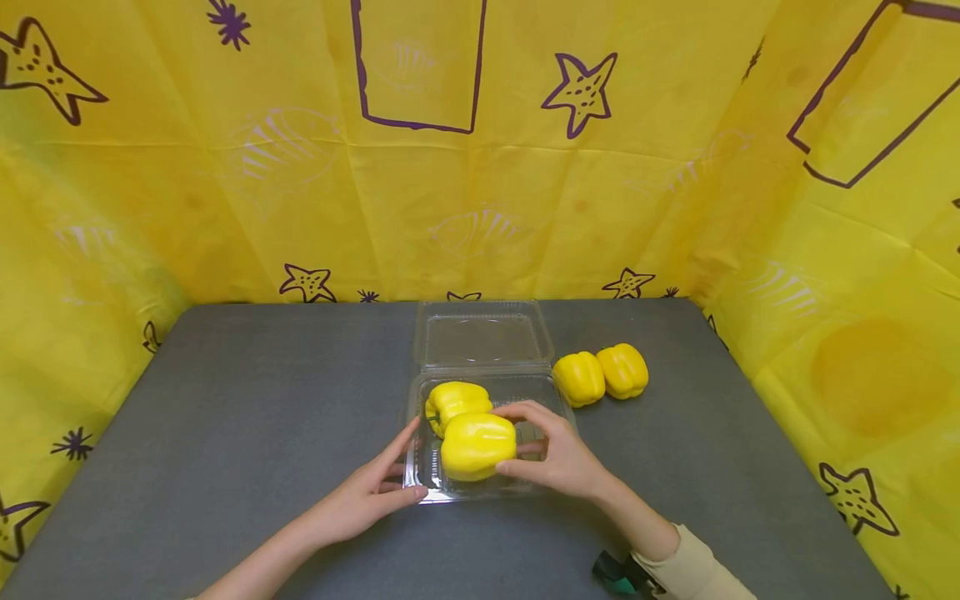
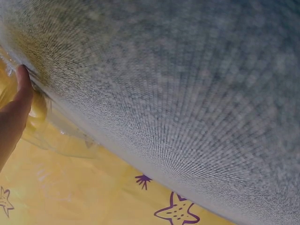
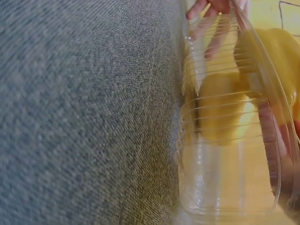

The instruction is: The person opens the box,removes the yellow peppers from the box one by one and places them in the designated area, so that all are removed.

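The right hand (image 1: 558, 454) curls thumb and fingers around the right side of a glossy yellow bell pepper (image 1: 478, 447) over the clear plastic hinged container (image 1: 525, 387), while the left hand (image 1: 367, 492), fingers spread, steadies its left wall; a slow, level release would probably suit, without nudging the second yellow bell pepper (image 1: 459, 402) just behind. Free floor lies at the container's right, though two more yellow bell peppers (image 1: 578, 379) sit close by the right rim, and the open lid (image 1: 483, 337) nearly reaches the grey bench's (image 1: 262, 417) back edge.
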A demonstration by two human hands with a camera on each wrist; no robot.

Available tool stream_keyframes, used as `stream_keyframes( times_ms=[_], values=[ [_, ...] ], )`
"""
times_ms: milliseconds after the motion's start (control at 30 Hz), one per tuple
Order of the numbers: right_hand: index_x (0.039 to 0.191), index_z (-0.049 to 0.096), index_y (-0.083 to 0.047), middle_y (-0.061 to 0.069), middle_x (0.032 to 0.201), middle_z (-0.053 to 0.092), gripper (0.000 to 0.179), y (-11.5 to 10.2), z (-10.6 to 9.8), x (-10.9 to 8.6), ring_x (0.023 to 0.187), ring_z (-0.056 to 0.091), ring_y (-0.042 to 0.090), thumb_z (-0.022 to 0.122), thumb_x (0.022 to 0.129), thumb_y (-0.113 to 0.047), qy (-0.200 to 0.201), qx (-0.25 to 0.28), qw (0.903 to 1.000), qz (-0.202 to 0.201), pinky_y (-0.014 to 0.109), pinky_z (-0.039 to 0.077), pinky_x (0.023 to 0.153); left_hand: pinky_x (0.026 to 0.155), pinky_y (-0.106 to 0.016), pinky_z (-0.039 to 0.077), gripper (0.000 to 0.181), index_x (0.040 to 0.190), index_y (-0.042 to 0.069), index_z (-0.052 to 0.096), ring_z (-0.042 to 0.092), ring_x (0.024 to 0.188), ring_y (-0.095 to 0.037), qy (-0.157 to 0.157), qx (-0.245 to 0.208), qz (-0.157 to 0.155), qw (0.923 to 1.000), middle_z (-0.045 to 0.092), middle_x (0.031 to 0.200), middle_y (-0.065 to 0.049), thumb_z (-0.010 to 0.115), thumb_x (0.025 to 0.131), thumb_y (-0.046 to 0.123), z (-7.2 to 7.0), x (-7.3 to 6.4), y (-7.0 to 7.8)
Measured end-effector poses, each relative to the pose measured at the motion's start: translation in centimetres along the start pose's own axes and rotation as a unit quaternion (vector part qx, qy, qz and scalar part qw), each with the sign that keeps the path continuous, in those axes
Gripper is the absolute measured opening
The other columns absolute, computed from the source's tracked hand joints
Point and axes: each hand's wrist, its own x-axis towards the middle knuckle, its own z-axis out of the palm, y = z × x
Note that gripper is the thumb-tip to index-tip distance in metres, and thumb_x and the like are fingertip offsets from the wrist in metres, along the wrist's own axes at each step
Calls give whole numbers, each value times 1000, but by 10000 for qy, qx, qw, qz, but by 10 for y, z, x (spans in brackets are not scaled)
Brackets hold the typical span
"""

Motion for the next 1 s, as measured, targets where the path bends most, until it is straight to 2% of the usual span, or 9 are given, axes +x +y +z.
stream_keyframes(
  times_ms=[433,700,833,1000],
  values=[
    [131,57,-6,11,125,56,57,-2,-19,-7,111,54,20,80,79,-1,747,-124,9971,17,36,57,81,91,-25,49,89,158,24,8,54,121,-37,-7,-83,97,9999,26,153,-30,68,93,28,0,0,1],
    [132,55,-3,14,131,55,59,-2,-32,-11,114,56,21,79,78,2,1313,-197,9911,87,34,55,85,92,-36,51,87,158,21,7,54,120,-41,-49,-116,328,9994,26,151,-34,66,94,25,0,-1,4],
    [132,55,-1,16,129,55,59,-1,-38,-14,110,58,24,78,78,5,1673,-174,9856,167,31,55,84,92,-34,51,88,158,21,6,54,120,-40,-45,-84,286,9995,27,151,-33,66,94,25,1,-1,3],
    [132,54,1,17,125,54,59,-2,-47,-17,97,64,20,77,78,8,2004,-92,9792,300,30,56,80,91,-27,49,89,158,21,6,54,120,-40,-49,-20,187,9998,27,151,-33,66,94,27,1,0,1]
  ],
)
